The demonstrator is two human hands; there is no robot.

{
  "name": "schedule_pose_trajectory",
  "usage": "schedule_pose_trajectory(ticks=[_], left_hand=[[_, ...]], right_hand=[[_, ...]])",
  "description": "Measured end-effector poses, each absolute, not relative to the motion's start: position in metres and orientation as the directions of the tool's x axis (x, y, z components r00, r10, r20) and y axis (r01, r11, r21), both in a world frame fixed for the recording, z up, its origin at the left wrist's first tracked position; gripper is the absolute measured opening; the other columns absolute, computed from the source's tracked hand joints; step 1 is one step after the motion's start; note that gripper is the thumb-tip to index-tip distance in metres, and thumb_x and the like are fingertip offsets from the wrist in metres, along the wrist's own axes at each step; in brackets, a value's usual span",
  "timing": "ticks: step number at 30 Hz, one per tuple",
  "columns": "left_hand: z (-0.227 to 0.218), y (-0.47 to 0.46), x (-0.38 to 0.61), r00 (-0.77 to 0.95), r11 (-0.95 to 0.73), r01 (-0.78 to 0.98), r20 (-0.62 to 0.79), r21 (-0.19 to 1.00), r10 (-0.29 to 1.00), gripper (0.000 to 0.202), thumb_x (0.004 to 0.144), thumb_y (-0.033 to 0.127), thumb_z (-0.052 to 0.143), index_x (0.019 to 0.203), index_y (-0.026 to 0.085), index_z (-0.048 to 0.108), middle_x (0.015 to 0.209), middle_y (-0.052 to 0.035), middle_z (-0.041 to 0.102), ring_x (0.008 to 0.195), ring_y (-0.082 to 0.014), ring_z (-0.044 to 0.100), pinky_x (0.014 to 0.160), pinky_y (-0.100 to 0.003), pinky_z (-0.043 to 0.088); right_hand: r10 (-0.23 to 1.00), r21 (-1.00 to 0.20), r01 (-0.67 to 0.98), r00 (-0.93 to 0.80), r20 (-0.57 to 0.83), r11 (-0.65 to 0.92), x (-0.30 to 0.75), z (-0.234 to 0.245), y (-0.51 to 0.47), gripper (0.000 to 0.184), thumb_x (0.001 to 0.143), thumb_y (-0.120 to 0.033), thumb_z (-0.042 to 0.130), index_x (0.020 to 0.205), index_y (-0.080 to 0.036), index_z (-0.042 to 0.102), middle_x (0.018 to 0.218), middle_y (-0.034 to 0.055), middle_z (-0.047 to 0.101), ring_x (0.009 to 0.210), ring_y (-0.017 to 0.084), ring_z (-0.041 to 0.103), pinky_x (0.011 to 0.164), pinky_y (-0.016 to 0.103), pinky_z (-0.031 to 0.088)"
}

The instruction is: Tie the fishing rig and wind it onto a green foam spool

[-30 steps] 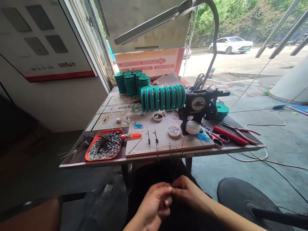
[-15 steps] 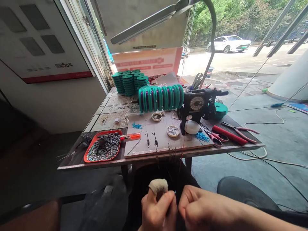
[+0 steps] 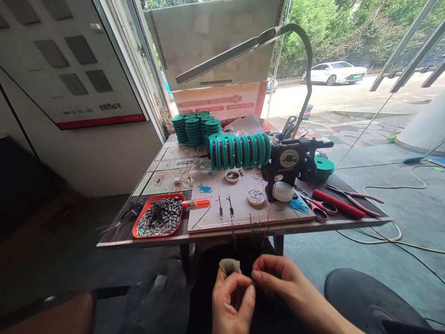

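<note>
My left hand (image 3: 232, 299) is closed in a pinch in front of the table's near edge, with a pale cloth finger cover (image 3: 229, 265) on one finger. What its fingertips hold is too small to make out. Close beside it on the right, my right hand (image 3: 280, 274) pinches a thin red line (image 3: 267, 221), which runs down from the winding machine (image 3: 289, 160) over the table edge. On that machine's shaft sits a row of green spools (image 3: 239, 151). Small dark rigs (image 3: 231, 209) lie on the board (image 3: 205, 218) above my hands.
An orange-red tray (image 3: 135, 227) of dark weights stands left, beside an orange-handled tool (image 3: 198, 202). Two small dishes, one with white beads (image 3: 256, 196), sit on the board. Scissors (image 3: 319, 208), a red tube (image 3: 339, 204) and pliers (image 3: 361, 200) lie right. Stacked green spools (image 3: 193, 131) stand behind.
My right hand has turned from a fist-like grip to a fingertip pinch, slightly higher. My left fingers have shifted. The camera view has moved, so the table appears lower and farther right.
</note>
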State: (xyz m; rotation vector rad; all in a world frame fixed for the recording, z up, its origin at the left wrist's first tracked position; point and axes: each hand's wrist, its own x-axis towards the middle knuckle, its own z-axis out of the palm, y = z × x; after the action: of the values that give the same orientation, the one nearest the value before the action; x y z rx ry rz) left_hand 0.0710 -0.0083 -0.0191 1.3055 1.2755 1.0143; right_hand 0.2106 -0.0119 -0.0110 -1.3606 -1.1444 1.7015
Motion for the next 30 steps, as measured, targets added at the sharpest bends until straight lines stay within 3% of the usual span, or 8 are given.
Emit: schedule_pose_trajectory(ticks=[4,13,20,24,30], left_hand=[[-0.022,-0.004,0.067,0.167,0.149,0.073,-0.159,0.986,0.973,0.036,0.058,0.053,0.067,0.059,0.018,0.067,0.065,0.0007,0.054,0.07,-0.0072,0.051,0.074,-0.016,0.04],[-0.023,-0.002,0.072,0.143,0.324,-0.087,-0.31,0.942,0.94,0.036,0.05,0.049,0.075,0.055,0.015,0.063,0.06,0.0034,0.05,0.056,-0.0022,0.044,0.057,-0.014,0.036],[-0.021,0.0,0.075,0.096,0.239,-0.075,-0.231,0.968,0.968,0.037,0.049,0.049,0.076,0.05,0.014,0.064,0.058,0.0018,0.052,0.061,-0.004,0.048,0.063,-0.013,0.04],[-0.032,0.002,0.074,0.194,0.346,-0.174,-0.313,0.922,0.93,0.037,0.05,0.047,0.077,0.052,0.013,0.061,0.056,0.0028,0.051,0.056,-0.0026,0.046,0.057,-0.013,0.038],[-0.056,0.005,0.075,0.316,0.493,-0.285,-0.405,0.822,0.858,0.037,0.051,0.044,0.078,0.058,0.015,0.057,0.05,0.0073,0.044,0.042,0.0029,0.029,0.046,-0.012,0.028]], right_hand=[[0.893,-0.929,-0.005,-0.279,-0.354,-0.37,0.212,-0.012,-0.011,0.083,0.058,-0.078,0.052,0.086,-0.001,0.04,0.063,-0.0014,0.034,0.053,-0.009,0.029,0.046,-0.001,0.023],[0.919,-0.958,-0.039,-0.297,-0.261,-0.285,0.211,-0.017,-0.01,0.077,0.066,-0.074,0.049,0.085,-0.001,0.039,0.066,-0.0001,0.036,0.058,-0.009,0.032,0.051,-0.003,0.027],[0.907,-0.954,-0.008,-0.314,-0.281,-0.298,0.215,-0.016,-0.007,0.077,0.065,-0.073,0.052,0.087,0.001,0.044,0.07,0.0015,0.041,0.057,-0.009,0.036,0.051,-0.002,0.03],[0.898,-0.952,0.039,-0.324,-0.298,-0.303,0.216,-0.017,-0.006,0.076,0.066,-0.071,0.052,0.088,0.001,0.045,0.072,0.0027,0.044,0.057,-0.008,0.038,0.051,-0.002,0.031],[0.937,-0.961,0.148,-0.229,-0.262,-0.233,0.218,-0.025,-0.008,0.054,0.075,-0.052,0.054,0.082,0.002,0.05,0.072,0.003,0.046,0.061,-0.01,0.035,0.053,-0.006,0.028]])
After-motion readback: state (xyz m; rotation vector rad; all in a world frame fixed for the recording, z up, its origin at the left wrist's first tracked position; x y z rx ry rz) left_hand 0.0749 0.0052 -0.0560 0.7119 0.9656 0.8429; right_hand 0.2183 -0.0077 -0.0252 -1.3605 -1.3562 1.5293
